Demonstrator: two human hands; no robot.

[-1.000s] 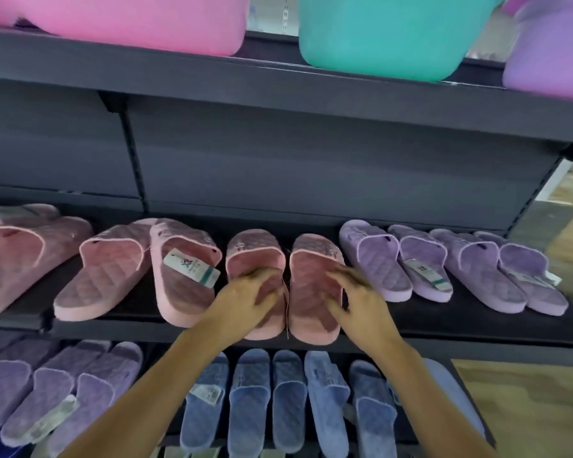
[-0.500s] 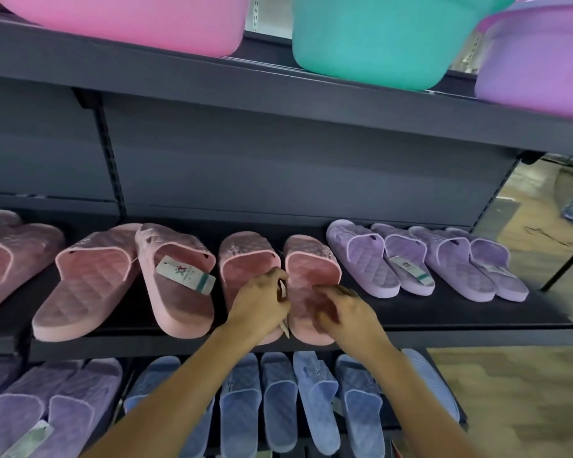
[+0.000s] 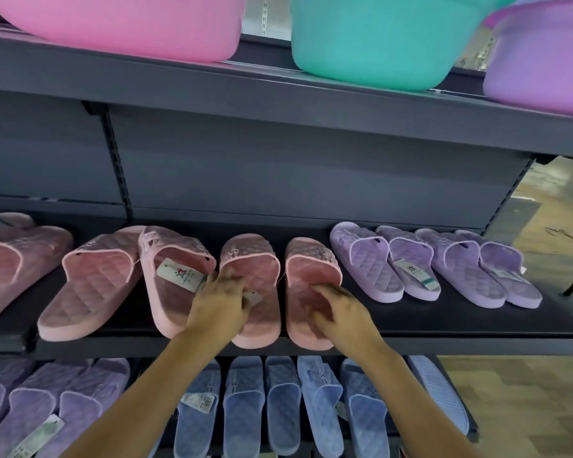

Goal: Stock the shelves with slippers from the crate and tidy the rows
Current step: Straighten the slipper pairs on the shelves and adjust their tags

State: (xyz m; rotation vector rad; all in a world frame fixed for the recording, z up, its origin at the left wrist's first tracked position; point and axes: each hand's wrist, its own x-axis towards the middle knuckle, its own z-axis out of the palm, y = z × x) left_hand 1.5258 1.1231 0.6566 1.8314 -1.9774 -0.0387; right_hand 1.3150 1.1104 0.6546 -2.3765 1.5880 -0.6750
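Observation:
Two pink quilted slippers lie side by side on the middle shelf (image 3: 444, 325), toes pointing to the back. My left hand (image 3: 217, 305) lies on the left pink slipper (image 3: 250, 259) and pinches a small paper tag (image 3: 252, 297) against its footbed. Fingers stretched toward the strap, my right hand (image 3: 341, 309) rests flat on the footbed of the right pink slipper (image 3: 311, 261). A narrow gap separates the two slippers. No crate is in sight.
Another pink pair (image 3: 96, 282) with a tag lies askew to the left, one slipper overlapping the other. Lilac slippers (image 3: 364, 259) fill the shelf's right. Blue slippers (image 3: 245, 408) and lilac ones sit below. Pink (image 3: 113, 24), teal (image 3: 377, 38) and purple (image 3: 543, 61) basins stand above.
My left hand took the tag from between the two slippers and carried it onto the left one. My right hand slid forward along the right slipper's footbed. The slippers sit slightly farther apart.

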